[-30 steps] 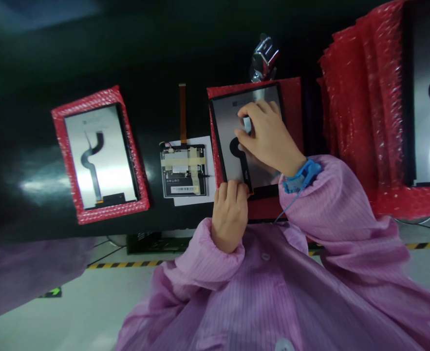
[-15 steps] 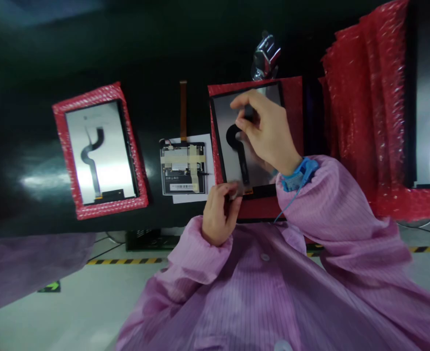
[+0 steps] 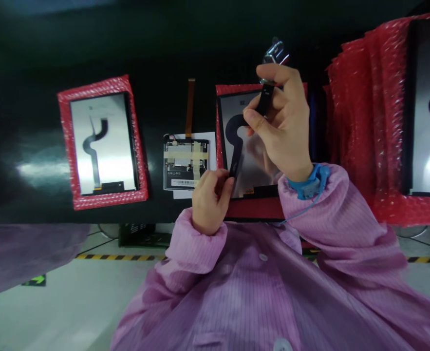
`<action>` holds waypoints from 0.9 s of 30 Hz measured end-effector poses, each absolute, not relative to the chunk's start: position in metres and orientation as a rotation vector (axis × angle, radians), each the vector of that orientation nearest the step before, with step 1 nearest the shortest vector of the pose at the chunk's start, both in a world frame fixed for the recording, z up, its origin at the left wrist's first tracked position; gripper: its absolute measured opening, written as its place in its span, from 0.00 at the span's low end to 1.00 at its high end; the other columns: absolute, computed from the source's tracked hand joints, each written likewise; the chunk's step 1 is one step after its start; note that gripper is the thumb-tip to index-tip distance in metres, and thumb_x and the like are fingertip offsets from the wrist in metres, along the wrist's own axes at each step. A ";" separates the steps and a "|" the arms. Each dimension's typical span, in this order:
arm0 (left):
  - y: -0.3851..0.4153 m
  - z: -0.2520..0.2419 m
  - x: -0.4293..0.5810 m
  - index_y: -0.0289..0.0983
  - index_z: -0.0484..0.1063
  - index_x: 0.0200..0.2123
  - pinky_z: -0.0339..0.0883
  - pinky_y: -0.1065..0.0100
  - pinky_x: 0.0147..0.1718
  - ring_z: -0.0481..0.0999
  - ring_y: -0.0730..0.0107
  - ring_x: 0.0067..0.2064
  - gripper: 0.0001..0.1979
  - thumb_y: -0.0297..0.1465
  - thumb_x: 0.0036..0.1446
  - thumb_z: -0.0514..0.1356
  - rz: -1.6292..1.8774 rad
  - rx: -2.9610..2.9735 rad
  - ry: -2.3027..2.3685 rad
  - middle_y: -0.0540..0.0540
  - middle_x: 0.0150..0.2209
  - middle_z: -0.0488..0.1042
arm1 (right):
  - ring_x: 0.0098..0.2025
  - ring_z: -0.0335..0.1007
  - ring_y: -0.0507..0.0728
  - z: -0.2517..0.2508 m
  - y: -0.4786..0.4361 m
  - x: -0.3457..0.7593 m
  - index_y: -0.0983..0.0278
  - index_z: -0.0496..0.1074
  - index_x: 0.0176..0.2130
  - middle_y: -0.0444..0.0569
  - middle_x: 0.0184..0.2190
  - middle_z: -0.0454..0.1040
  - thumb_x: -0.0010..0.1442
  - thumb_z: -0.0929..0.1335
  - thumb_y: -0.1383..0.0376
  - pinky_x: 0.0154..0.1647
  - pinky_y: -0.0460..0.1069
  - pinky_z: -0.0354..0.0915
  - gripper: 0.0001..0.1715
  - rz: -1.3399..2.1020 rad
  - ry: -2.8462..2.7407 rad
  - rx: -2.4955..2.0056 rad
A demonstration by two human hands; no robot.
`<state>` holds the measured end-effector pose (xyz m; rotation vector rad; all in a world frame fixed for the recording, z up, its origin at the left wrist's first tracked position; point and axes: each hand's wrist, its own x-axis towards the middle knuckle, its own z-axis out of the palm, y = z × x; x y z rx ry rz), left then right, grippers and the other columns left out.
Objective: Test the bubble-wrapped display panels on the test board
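1. By the left hand [image 3: 209,202], thumb and fingertips brought together, the lower end of a black flex cable [image 3: 233,130] is pinched.
2. The cable is spread between both hands over a silvery display panel [image 3: 254,170]; whether it is lifted clear cannot be told. It should be found light, thin and bendy, easily creased at its curve, so it is best gripped by the flat ends.
3. The panel is probably stiff, slick and fragile; it would best be handled by its dark edges.
4. By the right hand [image 3: 288,122], the cable's upper length is clamped between thumb and fingers, the tip left sticking up. A blue wrist strap [image 3: 309,183] is worn there.
5. On the dark surface [image 3: 152,92], a second panel [image 3: 116,165] is laid on red bubble wrap [image 3: 68,146] at left; then a taped circuit board [image 3: 180,168] is seen, then a shiny metal object [image 3: 275,52], and a red wrap stack [image 3: 353,122] at far right.
6. Below, a pale floor [image 3: 72,312] is marked by a green arrow sign [image 3: 35,280] and striped tape [image 3: 120,257].
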<state>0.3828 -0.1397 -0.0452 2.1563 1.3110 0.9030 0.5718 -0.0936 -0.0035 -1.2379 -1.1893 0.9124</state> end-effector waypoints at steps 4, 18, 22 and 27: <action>-0.140 -0.044 0.382 0.37 0.69 0.32 0.65 0.72 0.32 0.70 0.74 0.31 0.06 0.27 0.64 0.57 0.926 2.184 1.283 0.51 0.29 0.69 | 0.41 0.71 0.53 -0.005 -0.096 0.567 0.56 0.52 0.57 0.46 0.44 0.68 0.60 0.70 0.59 0.36 0.49 0.72 0.32 0.942 -1.115 -1.070; -0.185 -0.065 0.392 0.36 0.72 0.50 0.67 0.64 0.42 0.74 0.66 0.40 0.11 0.32 0.66 0.58 0.963 2.453 1.337 0.43 0.39 0.75 | 0.27 0.66 0.49 -0.025 -0.122 0.575 0.63 0.64 0.29 0.41 0.23 0.69 0.62 0.68 0.63 0.29 0.47 0.61 0.12 1.150 -1.481 -1.381; -0.198 -0.080 0.389 0.38 0.75 0.52 0.67 0.62 0.43 0.74 0.64 0.41 0.15 0.30 0.61 0.61 1.008 2.683 1.308 0.42 0.40 0.76 | 0.28 0.69 0.50 -0.035 -0.130 0.578 0.62 0.64 0.35 0.40 0.26 0.71 0.57 0.69 0.67 0.30 0.47 0.65 0.08 1.273 -1.433 -1.354; -0.194 -0.086 0.390 0.38 0.78 0.45 0.69 0.61 0.42 0.73 0.65 0.36 0.14 0.25 0.55 0.62 1.135 2.716 1.290 0.43 0.36 0.77 | 0.30 0.72 0.52 -0.034 -0.138 0.581 0.60 0.62 0.38 0.39 0.27 0.73 0.57 0.70 0.69 0.33 0.50 0.68 0.12 1.299 -1.469 -1.382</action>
